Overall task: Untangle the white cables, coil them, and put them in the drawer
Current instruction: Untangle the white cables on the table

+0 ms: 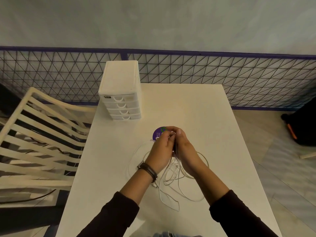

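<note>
Head view: left hand [159, 150] and right hand [183, 147] fingers [177, 131] pinch white cables [173, 167].

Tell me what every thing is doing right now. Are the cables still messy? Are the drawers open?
white cables: tangled, loose loops on the table, top part lifted.
left hand: gripping the cables.
right hand: pinching the cables.
drawer unit: upright, all four drawers shut.
purple sticker: flat on the table, partly hidden by the hands.
</note>
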The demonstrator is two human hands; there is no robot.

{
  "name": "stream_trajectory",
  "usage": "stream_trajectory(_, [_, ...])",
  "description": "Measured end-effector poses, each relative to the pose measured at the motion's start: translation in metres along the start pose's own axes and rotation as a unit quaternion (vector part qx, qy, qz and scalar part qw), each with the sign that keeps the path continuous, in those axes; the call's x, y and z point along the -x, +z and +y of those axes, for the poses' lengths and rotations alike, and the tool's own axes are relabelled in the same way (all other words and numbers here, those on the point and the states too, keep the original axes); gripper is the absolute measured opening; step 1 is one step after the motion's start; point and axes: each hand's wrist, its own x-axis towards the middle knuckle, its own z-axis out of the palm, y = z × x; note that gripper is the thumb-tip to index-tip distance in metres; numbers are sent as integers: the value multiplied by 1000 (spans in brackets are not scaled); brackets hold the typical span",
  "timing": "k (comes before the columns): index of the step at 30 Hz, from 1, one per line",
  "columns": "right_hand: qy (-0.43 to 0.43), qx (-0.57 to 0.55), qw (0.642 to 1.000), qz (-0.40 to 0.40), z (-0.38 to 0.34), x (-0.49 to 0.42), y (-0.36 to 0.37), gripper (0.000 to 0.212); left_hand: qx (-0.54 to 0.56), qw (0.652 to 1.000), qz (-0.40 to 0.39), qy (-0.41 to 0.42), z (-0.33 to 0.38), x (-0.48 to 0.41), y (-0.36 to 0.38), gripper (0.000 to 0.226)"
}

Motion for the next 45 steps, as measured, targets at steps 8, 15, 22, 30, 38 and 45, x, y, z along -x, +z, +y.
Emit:
stream_trajectory(8, [49,-7,997,-54,-7,3,-4,45,-59,998,-19,1,1,1,0,21])
stream_trajectory(15, [25,-33,994,-106,-10,-1,-28,35,124,991,-39,-10,21,-5,-18,18])
stream_trajectory(22, [-26,150,976,-158,-3,3,-16,33,87,993,-64,37,24,-10,-15,19])
stream_trajectory(30, [-76,254,954,-138,13,19,-19,31,364,891,144,-230,-2,0,-32,18])
stream_trajectory(38, [-61,264,956,-116,2,8,-27,36,215,957,-31,-191,-12,-5,-32,13])
stream_trajectory(45, [-91,-129,987,30,-99,-26,-99,40,189,938,169,-238,-76,-45,-76,31])
